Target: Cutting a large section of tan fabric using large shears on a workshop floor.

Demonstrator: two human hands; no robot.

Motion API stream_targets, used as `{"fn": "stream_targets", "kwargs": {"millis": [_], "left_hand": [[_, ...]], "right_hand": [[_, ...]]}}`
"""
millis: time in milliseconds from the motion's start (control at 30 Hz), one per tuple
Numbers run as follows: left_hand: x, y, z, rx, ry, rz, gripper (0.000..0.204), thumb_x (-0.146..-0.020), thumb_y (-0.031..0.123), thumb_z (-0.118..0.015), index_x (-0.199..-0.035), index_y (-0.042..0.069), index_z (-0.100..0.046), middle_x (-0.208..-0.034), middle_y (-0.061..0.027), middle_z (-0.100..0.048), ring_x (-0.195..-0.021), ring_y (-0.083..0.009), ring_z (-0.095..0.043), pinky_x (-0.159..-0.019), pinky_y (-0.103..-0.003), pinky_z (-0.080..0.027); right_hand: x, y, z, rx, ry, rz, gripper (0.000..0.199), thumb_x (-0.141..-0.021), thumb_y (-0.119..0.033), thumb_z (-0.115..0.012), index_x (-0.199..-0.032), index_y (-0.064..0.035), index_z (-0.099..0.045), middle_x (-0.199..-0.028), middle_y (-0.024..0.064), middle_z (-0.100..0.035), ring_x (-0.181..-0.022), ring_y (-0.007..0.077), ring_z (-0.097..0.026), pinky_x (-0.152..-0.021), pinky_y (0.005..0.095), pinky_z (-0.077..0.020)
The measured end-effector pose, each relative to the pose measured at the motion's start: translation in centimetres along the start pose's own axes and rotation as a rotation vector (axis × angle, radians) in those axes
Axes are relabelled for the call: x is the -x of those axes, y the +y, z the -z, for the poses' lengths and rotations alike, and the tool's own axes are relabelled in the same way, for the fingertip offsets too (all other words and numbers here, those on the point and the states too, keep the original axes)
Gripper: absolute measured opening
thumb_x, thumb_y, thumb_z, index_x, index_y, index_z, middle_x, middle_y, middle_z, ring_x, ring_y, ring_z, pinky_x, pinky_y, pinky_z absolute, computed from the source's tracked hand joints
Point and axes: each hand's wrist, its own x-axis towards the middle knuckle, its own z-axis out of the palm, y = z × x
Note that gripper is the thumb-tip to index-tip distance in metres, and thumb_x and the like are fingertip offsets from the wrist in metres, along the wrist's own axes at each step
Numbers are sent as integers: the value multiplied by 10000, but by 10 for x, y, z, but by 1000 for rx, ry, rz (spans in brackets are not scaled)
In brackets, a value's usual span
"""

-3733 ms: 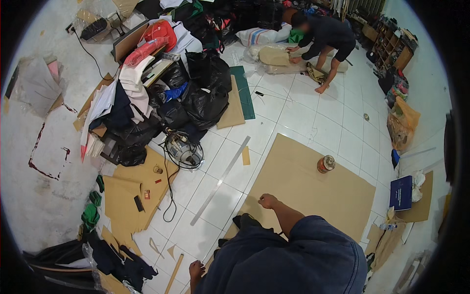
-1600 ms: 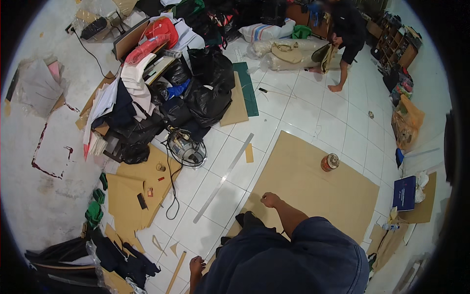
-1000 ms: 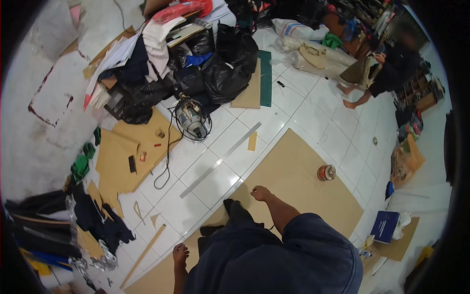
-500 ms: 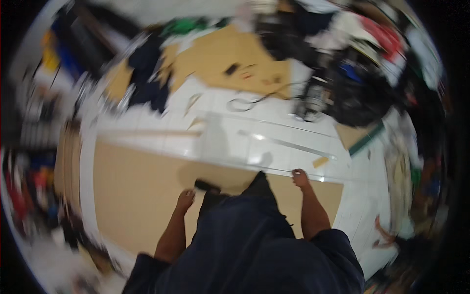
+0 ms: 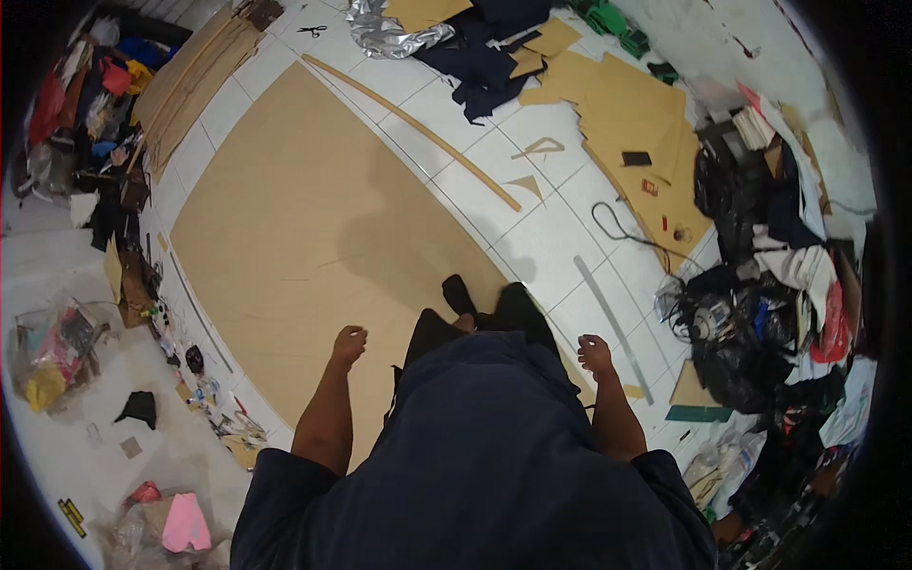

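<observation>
My left hand (image 5: 350, 346) hangs in the air to the left of my body, with its fingers loosely curled and nothing seen in them. On the other side my right hand (image 5: 595, 354) is held out, loosely bent and empty as well. Beneath me a large tan sheet (image 5: 294, 199) lies flat on the white tiles. One dark-covered foot (image 5: 459, 294) rests on it near its right edge. Neither hand touches the sheet. A long metal ruler (image 5: 613, 318) lies on the floor beyond my right hand.
A long tan strip (image 5: 418, 128) lies along the sheet's far right edge. Tan offcuts (image 5: 627, 123) hold a dark phone-like object (image 5: 636, 159). Black bags (image 5: 731, 356) and cloth crowd the right. Scissors (image 5: 312, 31) lie far off; stacked tan sheets (image 5: 195, 85) stand left.
My view has turned left over the sheet, so the floor items appear rotated clockwise. My left hand has risen slightly in view, and one foot now shows forward on the sheet.
</observation>
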Motion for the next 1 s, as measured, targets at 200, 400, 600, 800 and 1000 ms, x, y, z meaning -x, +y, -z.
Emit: {"fn": "stream_targets", "kwargs": {"millis": [200, 400, 600, 800, 1000], "left_hand": [[-14, -15, 24, 204, 126, 86, 324, -868, 282, -564, -1086, 42, -567, -860, -67, -596, -713, -155, -560, -637, -311, -471], [-1, -11, -3, 392, 138, 64, 382, -854, 300, -586, -1080, -8, -577, -858, -98, -621, -728, -170, -591, -660, -312, -490], [-1, -26, 22, 547, 242, 262, 351, -832, 277, -600, -1051, 3, -585, -823, -87, -620, -683, -164, -581, -616, -305, -482], [-21, 44, 69, 842, 420, 238, 339, -853, 259, -592, -1086, 14, -565, -846, -76, -607, -683, -147, -572, -589, -281, -466], [-84, 31, 73, 864, 326, 385, 319, -856, 253, -583, -1059, 7, -579, -828, -79, -623, -684, -170, -592, -581, -299, -474]], "right_hand": [[-44, -90, -20, 301, -20, 176, 321, -853, -272, -611, -1085, -55, -566, -687, 53, -573, -521, 117, -521, -429, 256, -422], [-93, -212, -81, 423, -153, 120, 333, -831, -255, -626, -1093, -66, -547, -673, 61, -567, -504, 133, -522, -404, 274, -414], [-128, -388, -216, 619, -309, 444, 367, -834, -285, -630, -1116, -60, -565, -713, 74, -601, -510, 132, -528, -426, 274, -426], [-222, -510, -330, 999, -356, 864, 334, -829, -294, -646, -1033, -34, -598, -695, 78, -620, -524, 138, -558, -445, 282, -439], [-180, -624, -485, 1174, -441, 941, 380, -827, -333, -616, -1059, -32, -610, -902, 140, -620, -801, 239, -569, -701, 340, -450]]}}
